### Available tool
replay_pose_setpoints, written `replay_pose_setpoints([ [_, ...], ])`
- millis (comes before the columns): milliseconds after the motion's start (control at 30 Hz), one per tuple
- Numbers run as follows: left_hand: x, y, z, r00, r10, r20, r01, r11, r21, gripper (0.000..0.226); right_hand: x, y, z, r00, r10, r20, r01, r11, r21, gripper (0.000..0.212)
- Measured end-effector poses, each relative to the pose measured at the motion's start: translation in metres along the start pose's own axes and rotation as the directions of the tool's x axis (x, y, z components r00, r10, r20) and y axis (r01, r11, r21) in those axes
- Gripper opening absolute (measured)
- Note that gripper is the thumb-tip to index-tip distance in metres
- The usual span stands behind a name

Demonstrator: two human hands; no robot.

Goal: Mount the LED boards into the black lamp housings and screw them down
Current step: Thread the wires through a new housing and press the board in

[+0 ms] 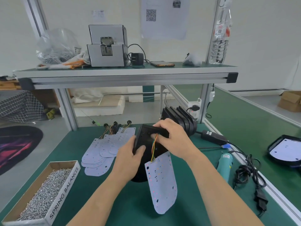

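Note:
A black lamp housing (147, 141) is tilted up above the green table, gripped by both hands. My left hand (130, 157) grips its lower left edge, thumb on the inner face. My right hand (172, 137) holds its top right, fingers at the coloured wires (154, 148). Those wires run from the housing down to a white LED board (161, 183), which hangs below it. A pile of loose LED boards (104, 150) with wires lies to the left. Black housings (179, 118) are stacked behind my right hand.
A cardboard box of screws (44, 194) sits at the front left. A teal electric screwdriver (225, 163) lies at the right with its cables and power adapter (213, 137). A housing with a mounted board (286, 150) lies far right. A screw feeder (106, 46) stands on the upper shelf.

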State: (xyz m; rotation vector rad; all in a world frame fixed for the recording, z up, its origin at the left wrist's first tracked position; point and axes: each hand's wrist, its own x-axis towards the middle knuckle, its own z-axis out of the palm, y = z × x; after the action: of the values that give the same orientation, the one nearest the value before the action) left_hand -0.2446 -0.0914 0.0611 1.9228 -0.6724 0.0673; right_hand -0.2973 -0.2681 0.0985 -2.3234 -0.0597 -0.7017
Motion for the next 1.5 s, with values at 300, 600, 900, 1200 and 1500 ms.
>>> replay_pose_setpoints([
  [300, -0.011, -0.003, 0.005, 1.0, -0.01, 0.024, 0.01, 1.0, -0.003, 0.006, -0.006, -0.006, 0.019, 0.979, 0.091, -0.183, -0.109, 0.99, -0.092, 0.023],
  [600, -0.011, -0.006, 0.009, 0.997, 0.057, 0.043, -0.061, 0.995, 0.081, 0.011, -0.007, 0.002, 0.027, 0.917, 0.296, -0.269, -0.305, 0.952, 0.007, 0.025],
  [900, -0.01, -0.021, 0.006, 0.977, -0.203, -0.069, 0.182, 0.955, -0.236, 0.016, -0.049, 0.031, 0.007, 0.836, 0.502, 0.223, -0.542, 0.819, 0.189, 0.086],
  [1200, -0.013, -0.039, 0.007, 0.957, -0.277, -0.085, 0.21, 0.865, -0.456, 0.064, -0.08, 0.027, 0.023, 0.894, 0.362, 0.265, -0.433, 0.85, 0.3, 0.098],
  [1500, -0.023, -0.031, 0.009, 0.959, -0.274, 0.074, 0.274, 0.823, -0.498, 0.043, -0.068, 0.01, 0.023, 0.954, 0.271, 0.126, -0.299, 0.862, 0.41, 0.071],
])
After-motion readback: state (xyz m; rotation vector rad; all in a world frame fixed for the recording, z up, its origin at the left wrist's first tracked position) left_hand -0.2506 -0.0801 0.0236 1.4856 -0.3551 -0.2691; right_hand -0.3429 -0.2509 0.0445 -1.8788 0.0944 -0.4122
